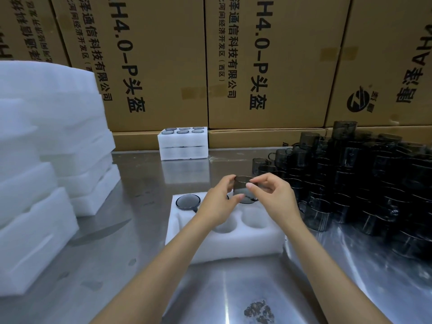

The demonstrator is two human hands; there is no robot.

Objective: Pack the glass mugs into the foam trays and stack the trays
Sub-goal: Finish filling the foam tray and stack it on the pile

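A smoky glass mug (242, 186) hangs just above the back row of a white foam tray (224, 244) on the steel table. My left hand (219, 202) grips its left side and my right hand (273, 195) pinches its right rim. One mug (187, 201) sits in the tray's back left pocket. Two front pockets (240, 222) gape empty; the other pockets are hidden by my hands. At the back stands a stack of two filled trays (183, 143).
A large pile of dark glass mugs (364, 183) fills the right side of the table. Empty foam trays (46, 160) are heaped on the left. Cardboard boxes (257, 66) wall off the back. A dark stain (258, 312) marks the near table.
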